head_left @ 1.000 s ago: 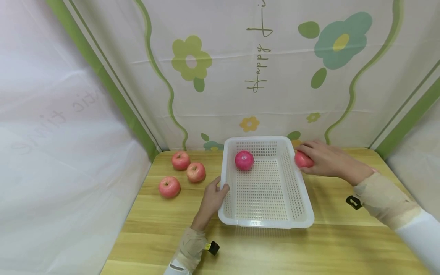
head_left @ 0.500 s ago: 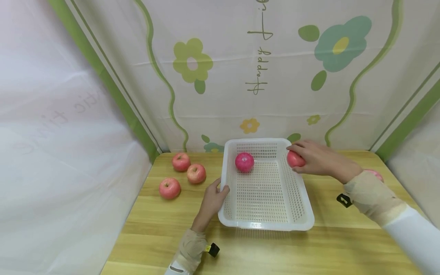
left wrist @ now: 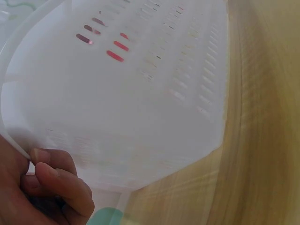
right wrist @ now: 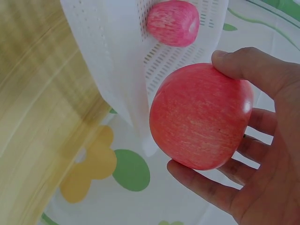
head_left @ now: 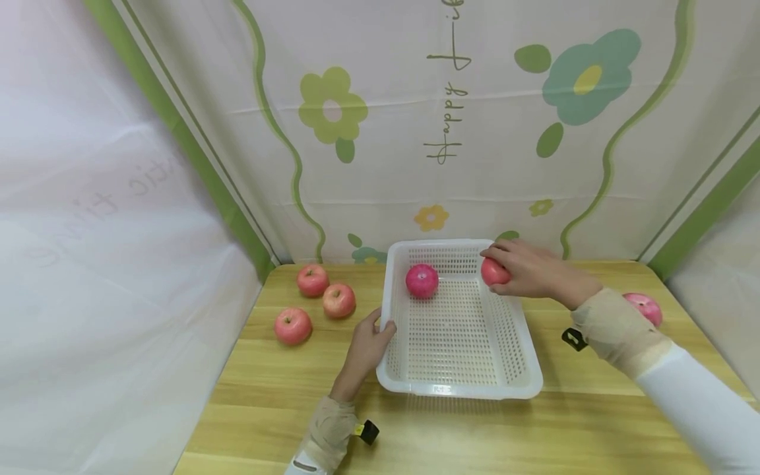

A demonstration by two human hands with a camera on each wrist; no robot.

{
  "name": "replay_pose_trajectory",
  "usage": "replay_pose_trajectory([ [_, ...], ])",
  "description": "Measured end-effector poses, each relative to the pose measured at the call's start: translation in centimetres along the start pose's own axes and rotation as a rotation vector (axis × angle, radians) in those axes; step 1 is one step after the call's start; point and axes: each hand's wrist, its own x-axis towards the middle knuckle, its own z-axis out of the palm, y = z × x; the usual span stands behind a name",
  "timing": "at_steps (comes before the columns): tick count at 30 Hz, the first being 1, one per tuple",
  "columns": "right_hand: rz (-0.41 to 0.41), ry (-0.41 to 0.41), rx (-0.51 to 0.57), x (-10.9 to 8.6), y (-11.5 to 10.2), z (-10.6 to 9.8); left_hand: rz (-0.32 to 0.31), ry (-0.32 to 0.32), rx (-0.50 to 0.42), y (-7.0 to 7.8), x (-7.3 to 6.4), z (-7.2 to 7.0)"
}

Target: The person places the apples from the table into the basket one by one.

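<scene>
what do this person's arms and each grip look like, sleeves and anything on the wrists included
The left grip and right grip are bare hands, no gloves. Above each, a beige wrap is wound round the wrist, with a small black block jutting out; the left block shows a yellow tag. Beyond the wraps come white sleeves.

White cloth [head_left: 392,165] with a teal flower [head_left: 589,76] and yellow-green flower [head_left: 347,105], behind a wooden table [head_left: 451,439]

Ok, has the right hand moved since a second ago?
Yes: in the head view, the right hand has shifted left, toward the middle of the unmoved basket.
</scene>
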Motion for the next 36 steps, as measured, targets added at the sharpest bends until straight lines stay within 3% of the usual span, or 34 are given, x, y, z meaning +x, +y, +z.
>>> replay_pose_trajectory([
  [13, 0.015, -0.033, 0.011, 1.6, -0.9, 0.6, -0.006, 0.004, 0.008, 0.1, -0.1, 0.0],
  [36, 0.031, -0.054, 0.041, 3.3, -0.2, 3.0, 0.000, 0.005, 0.003, 0.0, 0.0, 0.1],
])
